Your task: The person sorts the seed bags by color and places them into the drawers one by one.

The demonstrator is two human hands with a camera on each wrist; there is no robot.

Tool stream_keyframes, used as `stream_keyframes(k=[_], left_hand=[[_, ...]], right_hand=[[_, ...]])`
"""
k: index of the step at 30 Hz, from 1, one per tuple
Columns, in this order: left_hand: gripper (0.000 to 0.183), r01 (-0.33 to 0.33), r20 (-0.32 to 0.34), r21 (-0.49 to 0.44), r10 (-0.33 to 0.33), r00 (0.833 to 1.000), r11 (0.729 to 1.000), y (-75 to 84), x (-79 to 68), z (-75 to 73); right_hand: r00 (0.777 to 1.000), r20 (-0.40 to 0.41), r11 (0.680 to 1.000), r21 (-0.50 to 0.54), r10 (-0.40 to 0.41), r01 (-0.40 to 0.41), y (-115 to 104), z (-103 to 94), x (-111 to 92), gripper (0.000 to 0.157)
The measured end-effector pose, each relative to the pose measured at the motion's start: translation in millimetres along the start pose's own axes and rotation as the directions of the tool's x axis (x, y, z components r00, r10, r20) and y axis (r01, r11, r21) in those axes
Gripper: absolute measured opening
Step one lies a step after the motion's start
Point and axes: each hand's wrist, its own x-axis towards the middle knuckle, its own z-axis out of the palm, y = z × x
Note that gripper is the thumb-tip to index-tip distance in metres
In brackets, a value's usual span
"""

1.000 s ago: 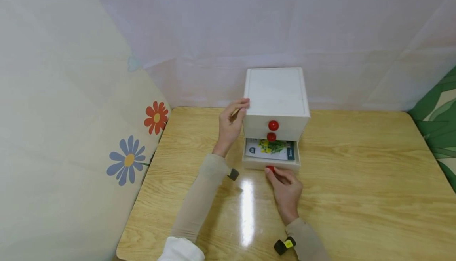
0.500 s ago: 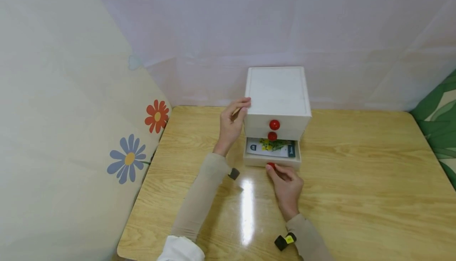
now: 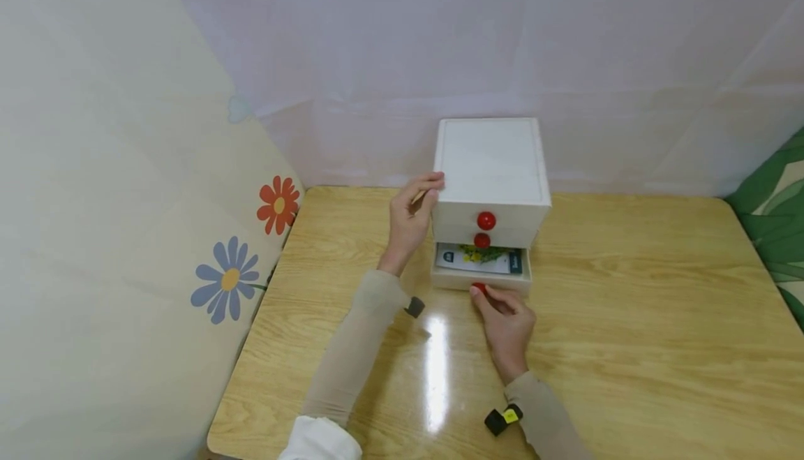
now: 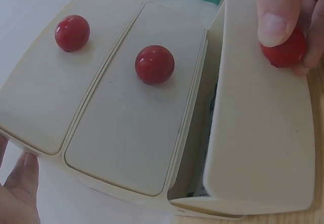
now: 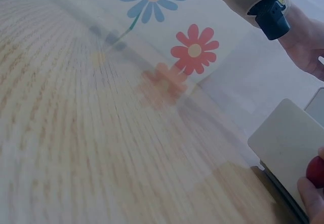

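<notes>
A small white chest of drawers [image 3: 492,160] with red round knobs stands against the back. Its bottom drawer [image 3: 452,280] is pulled partway out; the two drawers above it are closed. Inside the bottom drawer lies a printed packet or card [image 3: 457,260] with yellow flowers and green leaves on it. My right hand [image 3: 507,331] pinches the bottom drawer's red knob [image 4: 283,51] between thumb and fingers. My left hand [image 3: 408,219] rests against the chest's left side, its fingertips at the top edge.
The wood-grain table [image 3: 641,320] extends to both sides of the chest. A pale cloth [image 3: 389,55] hangs behind it. On the left is a panel with a red flower [image 3: 278,205] and a blue flower [image 3: 225,280]; green leaf print [image 3: 775,216] shows at the right.
The bottom drawer has slid a little inward, with my right hand moving forward on its knob. Less of the packet shows. My left hand keeps its place on the chest's side.
</notes>
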Motion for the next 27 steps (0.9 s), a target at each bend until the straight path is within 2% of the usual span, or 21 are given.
stream_keyframes(k=[6,21,27], left_hand=[[0.017,0.007,0.004,0.01,-0.007,1.0,1.0,-1.4,-0.8,1.0],[0.017,0.005,0.003,0.015,-0.005,1.0,1.0,-0.5,-0.3,-0.4],[0.017,-0.004,0.008,0.009,0.004,1.0,1.0,-0.5,0.2,0.2]], right_hand=[[1.0,-0.014,1.0,0.013,0.024,-0.023,17.5,-1.3,5.3,0.027],[0.999,-0.006,0.999,0.009,0.043,-0.043,19.4,2.5,10.0,0.025],[0.999,-0.004,0.998,0.047,0.045,-0.044,20.8,2.8,11.4,0.028]])
